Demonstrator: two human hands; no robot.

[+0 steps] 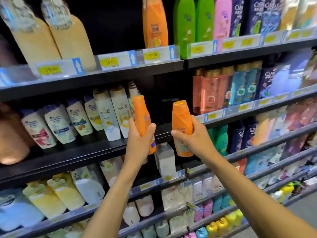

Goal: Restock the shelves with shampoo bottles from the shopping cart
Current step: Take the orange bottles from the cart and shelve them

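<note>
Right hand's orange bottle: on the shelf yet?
Not yet. The right hand grips the orange bottle, cap up, in front of the shelf.

Two orange, flip-capped bottles are held upright and apart before the middle shelf (85,152): the left bottle (142,121) is tilted leftward, the right bottle (182,124) is gripped at mid-body.

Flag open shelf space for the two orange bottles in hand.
Top shelf: dark gap between tan bottles and shelved orange bottle. Middle shelf: gap between Pantene bottles and coral bottles, behind the held orange bottles. Lower shelves and right bays packed.
</note>
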